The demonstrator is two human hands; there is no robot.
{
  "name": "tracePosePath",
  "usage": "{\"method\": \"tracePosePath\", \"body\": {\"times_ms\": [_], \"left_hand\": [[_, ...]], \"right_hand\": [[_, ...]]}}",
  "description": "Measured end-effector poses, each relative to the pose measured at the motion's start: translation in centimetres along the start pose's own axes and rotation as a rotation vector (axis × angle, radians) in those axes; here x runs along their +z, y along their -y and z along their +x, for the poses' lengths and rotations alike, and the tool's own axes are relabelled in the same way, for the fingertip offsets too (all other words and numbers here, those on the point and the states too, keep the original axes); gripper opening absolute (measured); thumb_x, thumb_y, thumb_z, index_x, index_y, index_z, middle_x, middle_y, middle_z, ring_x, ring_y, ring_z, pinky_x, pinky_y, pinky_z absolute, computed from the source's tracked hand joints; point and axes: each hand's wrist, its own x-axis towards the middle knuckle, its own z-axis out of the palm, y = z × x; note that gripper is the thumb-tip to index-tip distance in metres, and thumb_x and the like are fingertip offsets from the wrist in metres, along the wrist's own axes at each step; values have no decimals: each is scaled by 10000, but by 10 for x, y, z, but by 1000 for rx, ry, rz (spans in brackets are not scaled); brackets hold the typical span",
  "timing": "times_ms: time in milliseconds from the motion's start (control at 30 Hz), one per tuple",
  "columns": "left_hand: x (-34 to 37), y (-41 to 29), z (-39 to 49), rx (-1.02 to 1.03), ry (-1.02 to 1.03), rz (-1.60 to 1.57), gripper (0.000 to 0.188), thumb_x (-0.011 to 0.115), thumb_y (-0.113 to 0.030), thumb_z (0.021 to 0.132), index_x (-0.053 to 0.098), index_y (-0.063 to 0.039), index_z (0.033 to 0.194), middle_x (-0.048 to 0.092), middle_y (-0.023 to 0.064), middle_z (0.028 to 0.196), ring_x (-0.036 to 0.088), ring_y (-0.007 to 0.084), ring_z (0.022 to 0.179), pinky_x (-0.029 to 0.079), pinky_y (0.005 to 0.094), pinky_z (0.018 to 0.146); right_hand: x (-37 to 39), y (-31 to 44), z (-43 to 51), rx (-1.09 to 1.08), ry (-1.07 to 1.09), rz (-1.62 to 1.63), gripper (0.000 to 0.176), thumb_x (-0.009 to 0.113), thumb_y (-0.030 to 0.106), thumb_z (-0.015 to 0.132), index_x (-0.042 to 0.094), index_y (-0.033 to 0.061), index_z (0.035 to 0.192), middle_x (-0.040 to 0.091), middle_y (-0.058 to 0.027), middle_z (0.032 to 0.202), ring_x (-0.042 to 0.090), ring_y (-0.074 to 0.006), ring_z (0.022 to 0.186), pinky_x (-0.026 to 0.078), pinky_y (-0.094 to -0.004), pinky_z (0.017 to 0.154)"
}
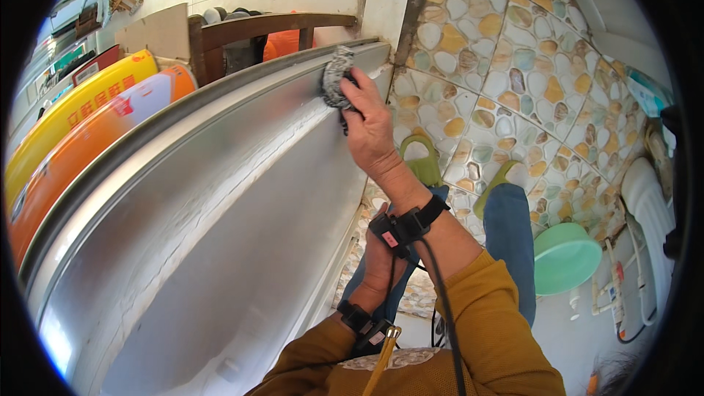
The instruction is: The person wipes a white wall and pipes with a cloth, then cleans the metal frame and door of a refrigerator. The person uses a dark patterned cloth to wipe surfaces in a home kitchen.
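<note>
My right hand (369, 121) grips a crumpled black-and-white cloth (336, 80). The cloth rests against the upper far end of a frosted, glass-like panel (258, 176) with a pale framed edge. A whitish, streaked rail (242, 173) runs lengthwise along this panel. Below my right forearm is my left hand (379, 261), close to the black strap device (404, 228) on my right wrist. The fingers of the left hand are partly hidden behind that device. A second black strap (355, 316) circles my left wrist.
Behind the panel stand a yellow package (82, 115) and an orange-and-white one (104, 137), near a brown wooden rail (253, 30). A green basin (566, 258) and a white drainpipe (649, 209) are at right. Green slippers (421, 159) stand on the pebble-patterned tile floor (528, 60). A black cable (443, 291) hangs from my wrist.
</note>
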Motion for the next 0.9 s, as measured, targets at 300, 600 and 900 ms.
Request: {"method": "tracePosePath", "body": {"times_ms": [300,600,900], "left_hand": [[11,-18,37,107,-180,851,357,487,-97,912,484,12,1252,522,121,1252,498,174,1131,354,278,973],[33,-35,40,69,-198,476,345,435,-45,902,490,43,1231,500,147,1256,428,204,1210,277,298,1049],[33,-31,38,116,-153,509,330,442,-69,917,498,44,1223,518,129,1236,439,174,1187,290,290,1039]], "right_hand": [[-35,-139,31,188,-92,-300,375,503,51,769,566,-44,1126,543,-205,1222,507,-320,1153,363,-311,994],[-52,-233,70,302,-99,-625,319,477,61,733,640,-17,996,592,-218,973,545,-386,956,430,-417,864],[-56,-177,64,255,8,-509,292,508,34,711,649,-10,963,602,-203,1010,560,-341,987,439,-359,877]]}}
